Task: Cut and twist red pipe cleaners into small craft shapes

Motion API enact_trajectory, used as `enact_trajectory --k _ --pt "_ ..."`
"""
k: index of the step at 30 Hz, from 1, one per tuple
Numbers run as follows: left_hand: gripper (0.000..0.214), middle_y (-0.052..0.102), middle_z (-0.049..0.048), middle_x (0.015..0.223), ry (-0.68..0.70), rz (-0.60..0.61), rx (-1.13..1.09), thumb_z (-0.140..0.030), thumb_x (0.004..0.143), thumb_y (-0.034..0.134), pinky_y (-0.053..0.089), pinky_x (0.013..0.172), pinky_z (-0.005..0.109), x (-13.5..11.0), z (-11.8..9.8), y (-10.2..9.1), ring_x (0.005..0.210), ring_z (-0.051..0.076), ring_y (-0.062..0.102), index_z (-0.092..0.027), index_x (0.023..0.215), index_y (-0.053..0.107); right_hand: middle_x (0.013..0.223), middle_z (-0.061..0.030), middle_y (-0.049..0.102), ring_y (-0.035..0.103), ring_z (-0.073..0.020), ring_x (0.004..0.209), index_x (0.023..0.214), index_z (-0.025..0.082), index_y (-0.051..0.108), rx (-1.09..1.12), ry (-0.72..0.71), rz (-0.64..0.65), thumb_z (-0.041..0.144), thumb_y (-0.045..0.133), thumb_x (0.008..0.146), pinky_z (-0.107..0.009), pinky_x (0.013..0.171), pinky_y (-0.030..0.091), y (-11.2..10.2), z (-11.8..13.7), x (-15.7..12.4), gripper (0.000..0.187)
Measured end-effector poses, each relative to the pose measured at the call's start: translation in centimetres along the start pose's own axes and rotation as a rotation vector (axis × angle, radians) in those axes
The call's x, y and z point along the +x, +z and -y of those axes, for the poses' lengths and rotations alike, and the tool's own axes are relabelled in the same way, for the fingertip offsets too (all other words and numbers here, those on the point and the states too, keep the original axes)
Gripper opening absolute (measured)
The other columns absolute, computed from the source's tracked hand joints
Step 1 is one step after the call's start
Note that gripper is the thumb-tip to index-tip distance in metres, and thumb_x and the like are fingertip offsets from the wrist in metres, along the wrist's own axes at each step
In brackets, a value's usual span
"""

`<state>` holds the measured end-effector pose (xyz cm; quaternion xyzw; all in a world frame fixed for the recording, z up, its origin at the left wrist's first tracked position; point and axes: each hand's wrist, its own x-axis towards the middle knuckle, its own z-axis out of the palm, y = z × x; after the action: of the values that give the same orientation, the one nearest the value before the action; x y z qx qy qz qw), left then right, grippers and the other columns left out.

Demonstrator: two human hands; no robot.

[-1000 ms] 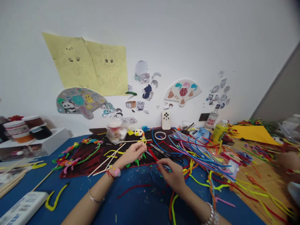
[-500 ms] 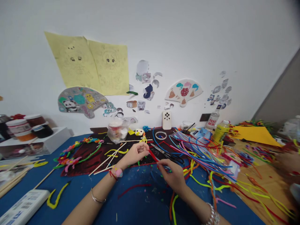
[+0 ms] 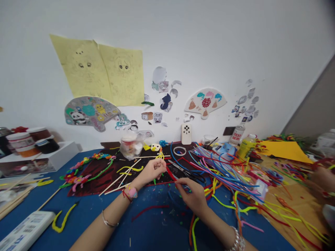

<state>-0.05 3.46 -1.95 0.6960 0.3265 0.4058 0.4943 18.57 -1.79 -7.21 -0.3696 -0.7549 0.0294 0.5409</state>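
Observation:
Between my two hands runs a short red pipe cleaner (image 3: 171, 173), slanting down to the right. My left hand (image 3: 154, 170) pinches its upper end between thumb and fingers. Its lower end is in the fingertips of my right hand (image 3: 192, 195), which is closed in a pinch. Just behind the piece lie scissors (image 3: 180, 168), apart from both hands. Another red pipe cleaner (image 3: 150, 208) lies on the blue table in front of me. Thin wooden sticks (image 3: 123, 179) and a yellow pipe cleaner (image 3: 131, 169) lie left of my left hand.
A heap of coloured pipe cleaners (image 3: 222, 164) spreads at the right. A flower-decorated ring (image 3: 78, 172) lies at the left, with paint jars (image 3: 23, 144) beyond on a white box. Bottles (image 3: 246, 146) stand along the wall. Another person's hand (image 3: 323, 179) is at the right edge.
My hands and the red pipe cleaner have barely moved. At the right edge, the other person's hand has shifted and now shows with something red beside it.

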Motion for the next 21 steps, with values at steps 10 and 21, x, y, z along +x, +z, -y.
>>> enact_trajectory --k 10,21 --pt "0.015 0.038 -0.0091 0.046 -0.033 0.003 -0.012 -0.029 0.076 0.052 0.034 0.037 0.016 0.10 0.07 0.25 0.035 0.004 0.035 -0.016 0.070 0.045 0.075 -0.0011 0.069 0.065 -0.0141 0.070 0.081 0.020 0.062 -0.009 -0.014 0.004 0.013 0.054 0.079 -0.022 0.066 0.049 -0.10 -0.05 0.10 0.011" --pt "0.018 0.033 -0.0106 0.047 -0.023 -0.027 -0.008 -0.032 0.079 0.049 0.026 0.037 0.014 0.20 0.43 -0.37 0.035 0.003 0.030 -0.017 0.071 0.042 0.072 -0.0010 0.069 0.065 -0.0139 0.066 0.079 0.020 0.062 -0.025 -0.021 -0.022 0.013 0.052 0.079 -0.022 0.062 0.049 -0.25 0.28 0.24 0.012"
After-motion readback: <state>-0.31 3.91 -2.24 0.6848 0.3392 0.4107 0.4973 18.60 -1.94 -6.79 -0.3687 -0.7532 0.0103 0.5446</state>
